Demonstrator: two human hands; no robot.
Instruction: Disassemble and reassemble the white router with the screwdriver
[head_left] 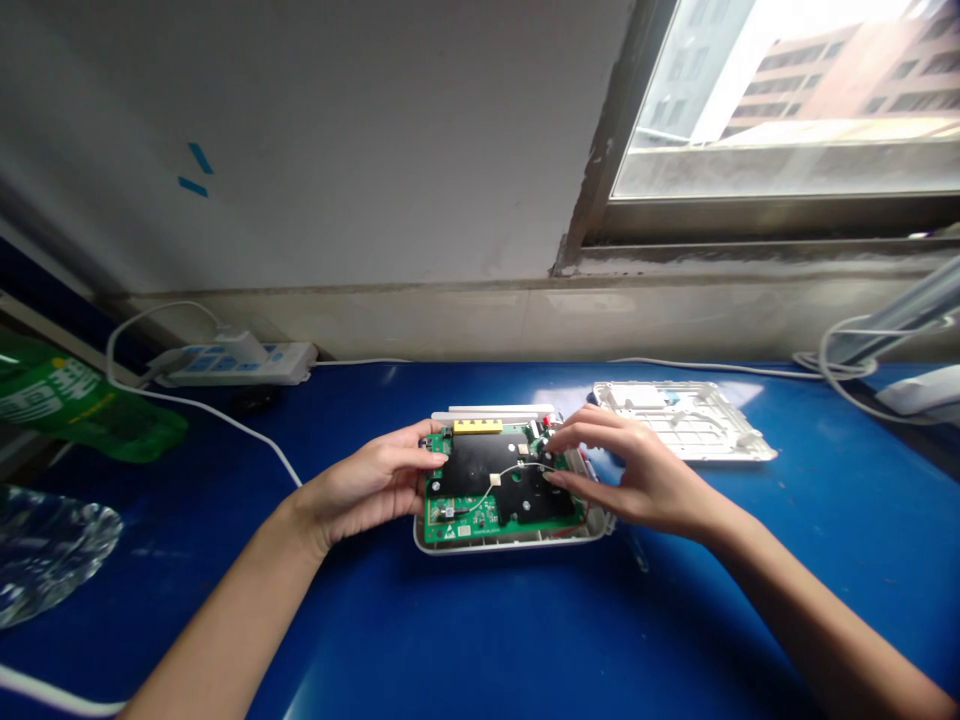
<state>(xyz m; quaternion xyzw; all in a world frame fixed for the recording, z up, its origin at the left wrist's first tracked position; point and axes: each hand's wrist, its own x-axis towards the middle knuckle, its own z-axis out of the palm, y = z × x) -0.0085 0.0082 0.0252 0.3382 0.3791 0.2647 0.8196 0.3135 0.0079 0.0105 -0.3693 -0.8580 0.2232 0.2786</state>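
Observation:
A green circuit board (465, 532) with a black cover sheet (480, 462) and a yellow connector block (478, 427) lies in a shallow white plastic casing (510, 547). A thin white cable (484, 497) crosses the sheet towards the board's right end. My left hand (390, 475) grips the board's left edge, thumb on top and fingers around the side, partly hidden. Over the right end, my right hand (622, 468) has its thumb and forefinger apart, fingertips at small parts beside the cable's end. I cannot tell whether those tips touch the cable.
Behind my right hand lies a white plastic cover (697, 425), its ribbed inside facing up. At the left are a power strip (281, 364) with a plugged-in white cord, a green bottle (82, 400) and a clear plastic bottle (56, 550). A metal post (900, 310) stands at right.

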